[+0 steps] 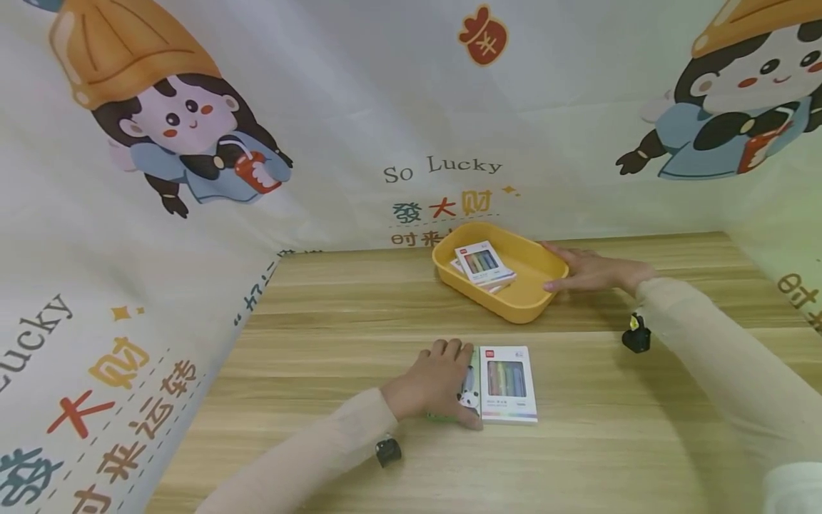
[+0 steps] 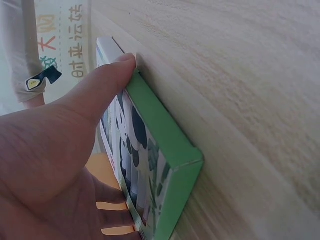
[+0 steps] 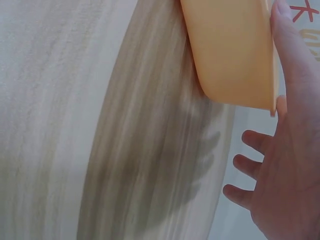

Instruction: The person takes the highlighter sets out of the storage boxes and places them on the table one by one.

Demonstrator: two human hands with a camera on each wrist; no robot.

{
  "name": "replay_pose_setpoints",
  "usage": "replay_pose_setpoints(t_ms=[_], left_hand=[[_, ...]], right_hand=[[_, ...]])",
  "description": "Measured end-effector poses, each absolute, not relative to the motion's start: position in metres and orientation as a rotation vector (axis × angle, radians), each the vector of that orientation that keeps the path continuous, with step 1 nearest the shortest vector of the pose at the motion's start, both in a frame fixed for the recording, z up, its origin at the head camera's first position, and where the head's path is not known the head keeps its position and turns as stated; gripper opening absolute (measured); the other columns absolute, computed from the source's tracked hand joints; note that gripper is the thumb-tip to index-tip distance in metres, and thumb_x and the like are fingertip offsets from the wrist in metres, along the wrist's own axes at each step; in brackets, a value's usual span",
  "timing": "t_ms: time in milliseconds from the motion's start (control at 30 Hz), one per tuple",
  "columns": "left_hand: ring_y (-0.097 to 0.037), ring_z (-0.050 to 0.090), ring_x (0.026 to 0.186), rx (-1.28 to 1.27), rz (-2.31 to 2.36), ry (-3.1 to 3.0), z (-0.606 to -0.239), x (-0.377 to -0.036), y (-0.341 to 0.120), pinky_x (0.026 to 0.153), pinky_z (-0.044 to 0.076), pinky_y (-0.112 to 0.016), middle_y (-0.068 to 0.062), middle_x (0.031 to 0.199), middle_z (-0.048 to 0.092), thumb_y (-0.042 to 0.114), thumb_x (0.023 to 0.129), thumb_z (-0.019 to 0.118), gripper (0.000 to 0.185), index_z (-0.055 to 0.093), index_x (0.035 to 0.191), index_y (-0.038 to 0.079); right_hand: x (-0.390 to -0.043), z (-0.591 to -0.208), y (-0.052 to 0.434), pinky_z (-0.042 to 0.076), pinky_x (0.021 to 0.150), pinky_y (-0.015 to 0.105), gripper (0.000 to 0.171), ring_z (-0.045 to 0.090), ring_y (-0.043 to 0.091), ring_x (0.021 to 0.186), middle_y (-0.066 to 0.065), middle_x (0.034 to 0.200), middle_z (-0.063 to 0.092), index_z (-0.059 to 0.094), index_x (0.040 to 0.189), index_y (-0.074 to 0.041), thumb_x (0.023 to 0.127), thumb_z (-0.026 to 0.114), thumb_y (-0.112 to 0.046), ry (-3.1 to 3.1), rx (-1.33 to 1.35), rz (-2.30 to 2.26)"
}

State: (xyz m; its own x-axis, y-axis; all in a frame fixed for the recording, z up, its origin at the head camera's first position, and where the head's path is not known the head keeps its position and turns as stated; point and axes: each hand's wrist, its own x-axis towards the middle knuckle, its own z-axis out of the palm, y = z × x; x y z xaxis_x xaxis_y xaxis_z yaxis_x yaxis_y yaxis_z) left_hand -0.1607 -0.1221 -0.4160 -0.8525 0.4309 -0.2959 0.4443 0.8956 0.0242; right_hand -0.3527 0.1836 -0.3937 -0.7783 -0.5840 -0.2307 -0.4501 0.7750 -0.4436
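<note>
Seemingly for steadiness, my left hand [image 1: 432, 382], half-curled, grips the green box [image 1: 472, 389] by opposite edges; the white box [image 1: 508, 385] lies at its three o'clock. Towards one o'clock, the yellow tray's [image 1: 528, 277] rim is pinched by my right hand [image 1: 594, 273], spare fingers [image 3: 248, 167] loose.

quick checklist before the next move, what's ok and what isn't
1. Left hand holding green box: ok, thumb and fingers at opposite edges
2. Green box separate from loose white box: cannot tell, side by side, any gap too small
3. Yellow basket upright: ok, on the table
4. Space inside: ok, bare floor beside the stacked white boxes
5. All right hand fingers on the basket: not ok, three stand clear
</note>
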Motion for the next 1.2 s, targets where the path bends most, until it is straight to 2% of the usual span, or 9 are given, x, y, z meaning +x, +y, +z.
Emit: replay_pose_setpoints(t_ms=[133,333,467,733,1033,1200], left_hand=[[-0.035,0.033,0.145,0.649,-0.062,2.767,-0.416,-0.161,-0.121,0.115,0.039,-0.050,-0.016,0.159,0.032,0.076,0.067,0.073,0.123,0.024,0.156,0.006],[-0.036,0.032,0.145,0.637,-0.048,2.771,-0.416,-0.160,-0.122,0.116,0.037,-0.051,-0.016,0.159,0.032,0.075,0.067,0.074,0.123,0.024,0.156,0.006],[-0.036,0.031,0.147,0.637,-0.052,2.770,-0.414,-0.160,-0.122,0.119,0.033,-0.051,-0.016,0.160,0.031,0.075,0.067,0.074,0.124,0.023,0.157,0.007],[-0.037,0.028,0.148,0.664,-0.077,2.793,-0.403,-0.167,-0.122,0.121,0.030,-0.052,-0.017,0.160,0.029,0.080,0.065,0.070,0.128,0.021,0.157,0.006],[-0.040,0.026,0.149,0.685,-0.042,2.816,-0.382,-0.185,-0.124,0.123,0.023,-0.056,-0.020,0.161,0.026,0.077,0.069,0.070,0.123,0.023,0.155,0.003],[-0.040,0.025,0.149,0.692,-0.025,2.809,-0.382,-0.187,-0.124,0.123,0.023,-0.056,-0.020,0.161,0.026,0.076,0.070,0.069,0.121,0.023,0.155,0.003]], right_hand=[[-0.353,-0.391,0.185,0.015,0.114,0.075,0.102,0.017,0.058,0.145,0.031,0.162,0.014,0.002,0.160,-0.016,0.089,0.060,-0.059,2.620,-0.795,-0.492],[-0.351,-0.389,0.185,0.009,0.115,0.076,0.104,0.010,0.058,0.147,0.028,0.164,0.009,-0.002,0.160,-0.022,0.088,0.061,-0.061,2.582,-0.749,-0.534],[-0.353,-0.392,0.188,0.011,0.115,0.076,0.104,0.015,0.058,0.146,0.027,0.163,0.013,-0.001,0.160,-0.023,0.087,0.061,-0.063,2.576,-0.777,-0.570],[-0.358,-0.397,0.190,0.013,0.113,0.077,0.106,0.016,0.058,0.145,0.027,0.163,0.013,-0.001,0.160,-0.022,0.086,0.063,-0.063,2.556,-0.799,-0.596],[-0.358,-0.397,0.191,0.017,0.116,0.072,0.107,0.018,0.054,0.147,0.024,0.165,0.010,-0.001,0.160,-0.020,0.086,0.064,-0.061,2.553,-0.794,-0.585],[-0.354,-0.392,0.189,0.019,0.114,0.075,0.108,0.019,0.058,0.145,0.030,0.163,0.010,-0.003,0.160,-0.016,0.087,0.062,-0.062,2.542,-0.794,-0.557]])
